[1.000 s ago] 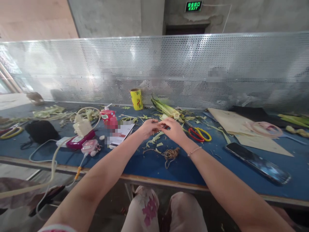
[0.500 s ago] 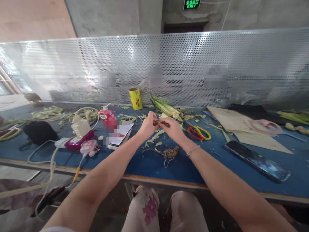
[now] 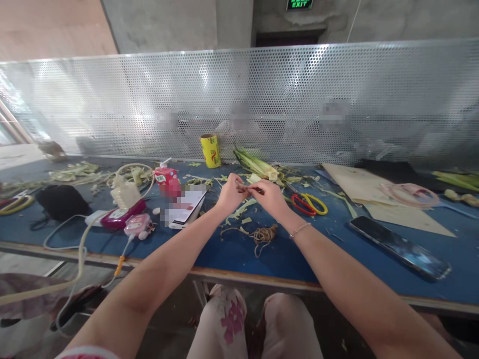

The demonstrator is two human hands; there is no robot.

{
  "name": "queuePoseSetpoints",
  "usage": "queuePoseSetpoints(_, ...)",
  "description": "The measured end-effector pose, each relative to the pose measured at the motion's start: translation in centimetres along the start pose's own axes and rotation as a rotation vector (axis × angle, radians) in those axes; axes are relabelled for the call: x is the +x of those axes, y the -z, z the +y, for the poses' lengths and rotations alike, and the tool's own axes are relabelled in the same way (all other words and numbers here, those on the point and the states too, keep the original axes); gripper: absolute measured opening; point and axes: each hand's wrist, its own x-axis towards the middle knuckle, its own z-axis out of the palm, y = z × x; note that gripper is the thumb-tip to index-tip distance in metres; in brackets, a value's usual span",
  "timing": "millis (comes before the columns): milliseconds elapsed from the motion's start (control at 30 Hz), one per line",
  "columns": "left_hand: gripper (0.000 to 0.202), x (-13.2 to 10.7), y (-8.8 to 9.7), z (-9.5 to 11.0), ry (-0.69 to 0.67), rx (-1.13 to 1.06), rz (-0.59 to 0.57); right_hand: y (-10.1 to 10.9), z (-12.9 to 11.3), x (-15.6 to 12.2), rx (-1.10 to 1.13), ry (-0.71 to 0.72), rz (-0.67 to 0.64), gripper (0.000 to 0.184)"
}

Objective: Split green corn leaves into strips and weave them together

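My left hand (image 3: pixel 231 193) and my right hand (image 3: pixel 266 195) meet over the middle of the blue table, fingertips pinched close together. Between them is a small brownish piece (image 3: pixel 245 189), mostly covered by the fingers; its kind is too small to make out. Just beyond the hands lies a bundle of green leafy stalks (image 3: pixel 262 169) with a pale cut end. Below the hands, a tangle of brown twine (image 3: pixel 264 235) rests on the table. Scissors with red and yellow handles (image 3: pixel 310 203) lie right of my right hand.
A yellow roll (image 3: pixel 211 151) stands near the perforated metal screen (image 3: pixel 149 89). Left are a pink drink carton (image 3: pixel 166 180), a phone (image 3: pixel 187 207), a power strip (image 3: pixel 123 217) with cables and a black pouch (image 3: pixel 62 202). Right are another phone (image 3: pixel 398 248) and cardboard sheets (image 3: pixel 407 219). Leaf scraps are scattered about.
The fingers of my right hand have shifted slightly at the small brownish piece. Both hands stay together in nearly the same place; the view has tilted a little.
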Motion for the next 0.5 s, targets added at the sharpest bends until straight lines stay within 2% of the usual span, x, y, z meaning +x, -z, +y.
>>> queuePoseSetpoints(167, 0.047, 0.0, 0.0, -0.2, 0.032, 0.013, 0.028, -0.2, 0.0, 0.0, -0.012, -0.016, -0.027, 0.010)
queuePoseSetpoints(300, 0.040, 0.2, -0.1, -0.4, 0.027, 0.100, 0.030, -0.3, 0.0, 0.0, -0.002, -0.066, -0.042, 0.009)
queuePoseSetpoints(433, 0.025, 0.5, 0.8, -0.7, -0.062, 0.499, 0.024, -0.2, 0.6, 0.1, 0.042, -0.173, -0.036, 0.009)
queuePoseSetpoints(500, 0.023, 0.6, 1.5, -0.9, -0.038, 0.733, 0.037, -0.1, 1.2, 0.1, 0.117, -0.249, -0.001, 0.009)
